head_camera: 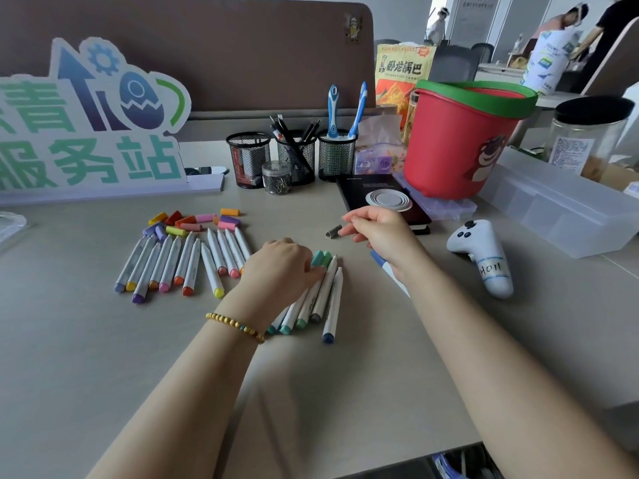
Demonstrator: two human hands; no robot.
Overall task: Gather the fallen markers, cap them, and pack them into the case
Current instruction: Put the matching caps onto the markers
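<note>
The left hand (276,267) is resting over the top ends of a small bunch of green and blue markers (311,305) in the middle of the desk (86,340), its fingers curling down onto them by two mint-green caps (321,259); whether the grip is actually pinching one is hard to tell from here, since the fingertips are hiding behind the knuckles. A beaded bracelet (237,326) is sitting on that wrist.

The right hand (377,231) is hovering just above the desk, further back and to the right, holding a blue-and-white marker (383,267) tucked under the palm, the marker's body sticking out toward the person. Its grip is loosely curled, with the forefinger and thumb reaching toward a small grey cap (333,232) lying on the desk, right at the fingertips; contact is not clear.

Over on the left, a row of uncapped markers (179,264) is lying side by side, coloured ends pointing toward the person, and a loose pile of coloured caps (193,221) is sitting just behind that row.

Behind the right hand, a black notebook (380,198) is lying flat with a white round disc (387,200) on it. A white game controller (484,254) is lying to the right, near a clear plastic case (560,209). A red bucket (463,140) is standing behind the notebook, beside three mesh pen cups (292,157).
</note>
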